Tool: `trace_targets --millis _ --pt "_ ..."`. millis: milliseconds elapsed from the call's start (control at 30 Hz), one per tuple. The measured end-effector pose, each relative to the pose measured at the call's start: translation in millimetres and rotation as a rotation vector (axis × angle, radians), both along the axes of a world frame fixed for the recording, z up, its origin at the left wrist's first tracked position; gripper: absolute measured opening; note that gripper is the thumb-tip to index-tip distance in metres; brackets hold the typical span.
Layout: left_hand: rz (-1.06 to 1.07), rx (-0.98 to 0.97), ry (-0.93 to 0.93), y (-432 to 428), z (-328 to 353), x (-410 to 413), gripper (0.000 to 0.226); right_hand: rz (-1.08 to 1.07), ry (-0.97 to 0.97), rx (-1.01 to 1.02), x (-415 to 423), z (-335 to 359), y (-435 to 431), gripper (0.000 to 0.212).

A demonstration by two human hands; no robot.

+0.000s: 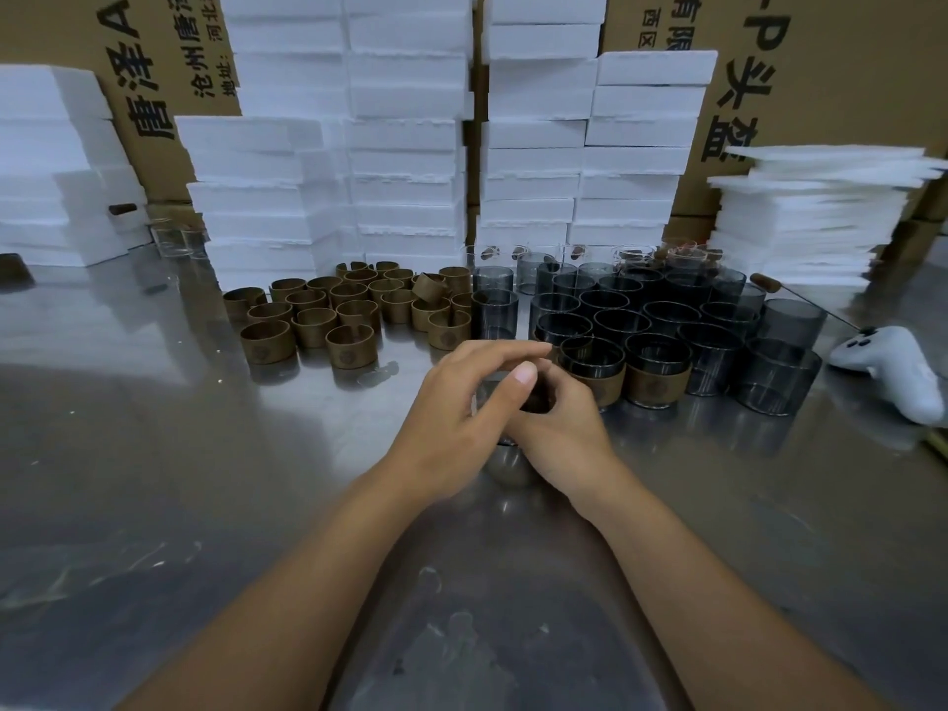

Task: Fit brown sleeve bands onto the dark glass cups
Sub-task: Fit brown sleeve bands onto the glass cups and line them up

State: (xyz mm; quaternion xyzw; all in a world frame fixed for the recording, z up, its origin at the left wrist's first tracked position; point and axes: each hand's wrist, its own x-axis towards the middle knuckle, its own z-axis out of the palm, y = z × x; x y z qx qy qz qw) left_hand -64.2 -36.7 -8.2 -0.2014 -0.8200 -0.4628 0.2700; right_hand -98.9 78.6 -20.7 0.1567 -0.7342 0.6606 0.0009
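1. The steel table (154, 454) fills my view. Stacks of white foam blocks (410, 146) and printed cartons (846, 69) wall off 12 o'clock; I cannot see what the cartons hold.
2. At 1 o'clock is the crowd of bare dark glass cups (662, 315), dozens of them, upright and apparently empty. That is the work left.
3. At 11 o'clock lie the loose brown sleeve bands (354, 305), mostly standing on edge and one tipped over, roughly as many as the cups.
4. At 2 o'clock, just beside my hands, two banded cups (656, 377) stand finished, with sleeves low on the glass. I judge the job barely begun.
5. At centre, my left hand (451, 407) arches over the held cup (536, 400), thumb and fingers pinching near its rim. My right hand (559, 433) curls round its far side. A brown band seems to be on it; how well it is seated is hidden.
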Motion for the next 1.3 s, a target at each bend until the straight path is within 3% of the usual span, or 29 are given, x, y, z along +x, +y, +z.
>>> trace_targets --millis 433,833,1033,1300 --pt "-0.012 0.221 0.029 -4 6 1 0.016 -0.088 -0.102 -0.156 -6 -2 0 0.027" --pt "0.130 0.183 -0.045 -10 -1 -8 0.017 -0.117 -0.103 -0.192 -6 0 1 0.021" --pt "0.104 0.142 -0.177 -10 -5 -11 0.022 -0.056 -0.080 -0.221 -2 2 2 0.033" --pt "0.051 0.116 -0.217 -9 -8 -15 0.029 0.024 -0.041 -0.198 3 2 3 0.037"
